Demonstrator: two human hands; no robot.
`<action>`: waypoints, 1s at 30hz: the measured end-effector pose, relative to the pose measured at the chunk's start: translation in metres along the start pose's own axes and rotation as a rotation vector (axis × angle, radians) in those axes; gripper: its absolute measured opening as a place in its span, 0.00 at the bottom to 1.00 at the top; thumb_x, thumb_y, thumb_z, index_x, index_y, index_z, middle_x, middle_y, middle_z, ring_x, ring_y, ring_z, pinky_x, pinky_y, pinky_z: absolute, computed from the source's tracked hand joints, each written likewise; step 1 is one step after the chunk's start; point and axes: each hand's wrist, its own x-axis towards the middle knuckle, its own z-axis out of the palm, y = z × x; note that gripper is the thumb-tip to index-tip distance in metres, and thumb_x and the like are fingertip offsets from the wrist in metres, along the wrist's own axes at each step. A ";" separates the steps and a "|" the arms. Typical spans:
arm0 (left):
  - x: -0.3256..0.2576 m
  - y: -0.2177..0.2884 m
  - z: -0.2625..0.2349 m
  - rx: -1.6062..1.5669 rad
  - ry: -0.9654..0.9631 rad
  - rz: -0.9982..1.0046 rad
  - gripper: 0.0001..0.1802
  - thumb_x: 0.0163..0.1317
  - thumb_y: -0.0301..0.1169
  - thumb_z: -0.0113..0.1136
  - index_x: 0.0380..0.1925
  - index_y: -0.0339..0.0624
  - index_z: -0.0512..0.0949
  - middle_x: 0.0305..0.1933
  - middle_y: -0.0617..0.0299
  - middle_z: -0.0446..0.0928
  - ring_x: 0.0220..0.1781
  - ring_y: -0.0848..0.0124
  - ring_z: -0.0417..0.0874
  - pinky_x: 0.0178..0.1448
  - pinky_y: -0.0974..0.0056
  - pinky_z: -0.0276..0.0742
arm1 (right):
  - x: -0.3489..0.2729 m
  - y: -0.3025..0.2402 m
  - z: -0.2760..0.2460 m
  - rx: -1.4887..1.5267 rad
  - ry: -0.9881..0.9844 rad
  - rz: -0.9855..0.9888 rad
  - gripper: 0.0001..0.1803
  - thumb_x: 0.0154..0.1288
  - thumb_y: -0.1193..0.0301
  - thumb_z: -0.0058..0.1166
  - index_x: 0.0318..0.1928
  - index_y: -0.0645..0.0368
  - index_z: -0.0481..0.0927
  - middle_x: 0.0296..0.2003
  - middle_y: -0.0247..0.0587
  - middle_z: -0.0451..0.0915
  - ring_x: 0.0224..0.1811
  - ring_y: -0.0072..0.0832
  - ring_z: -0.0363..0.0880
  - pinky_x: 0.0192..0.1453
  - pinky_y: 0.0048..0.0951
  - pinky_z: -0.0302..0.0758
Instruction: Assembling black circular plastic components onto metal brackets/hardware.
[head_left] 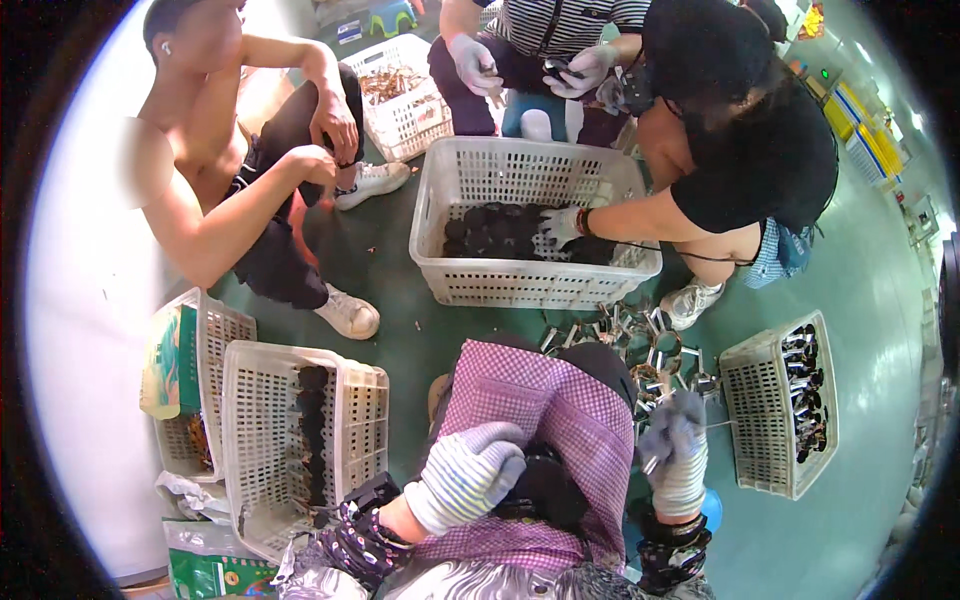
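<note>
Over my lap, my left hand (466,476) in a white striped glove is closed, its fingers curled at the edge of a dark round part (548,488). That part rests on the purple checked apron (520,385). My right hand (675,452), gloved and slightly blurred, is raised at the right of my lap. Its fingers are closed, and a thin metal rod (718,425) shows beside them. What the fingers grip is mostly hidden. Beyond this hand lies a loose pile of shiny metal ring-shaped pieces (668,345) on the floor.
A large white crate (535,285) with black parts stands ahead; a co-worker's gloved hand (560,228) reaches in. Crates also stand at left (260,440) and right (760,420). Another crate (405,125) holds copper-coloured pieces. A bare-armed person (215,200) sits at left, two others opposite.
</note>
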 end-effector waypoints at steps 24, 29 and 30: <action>-0.009 -0.001 0.011 -1.542 -0.257 -0.730 0.37 0.65 0.49 0.45 0.67 0.39 0.49 0.63 0.59 0.61 0.62 0.69 0.65 0.66 0.64 0.59 | -0.014 0.030 0.079 -0.941 -0.718 -0.550 0.18 0.46 0.77 0.63 0.40 0.54 0.75 0.36 0.41 0.80 0.34 0.38 0.81 0.35 0.34 0.77; 0.012 -0.001 -0.009 -1.503 0.008 -0.833 0.47 0.52 0.71 0.41 0.57 0.42 0.65 0.43 0.57 0.77 0.42 0.64 0.79 0.46 0.63 0.75 | -0.024 0.009 0.077 -0.442 -0.718 -0.181 0.32 0.51 0.71 0.65 0.56 0.59 0.65 0.51 0.48 0.73 0.53 0.39 0.73 0.58 0.35 0.67; 0.016 -0.002 -0.007 -1.534 0.102 -0.808 0.45 0.53 0.71 0.39 0.56 0.43 0.66 0.36 0.57 0.78 0.37 0.62 0.80 0.40 0.60 0.76 | -0.020 0.012 0.071 -0.442 -0.709 -0.171 0.32 0.51 0.71 0.65 0.56 0.59 0.65 0.51 0.48 0.73 0.53 0.39 0.73 0.58 0.35 0.67</action>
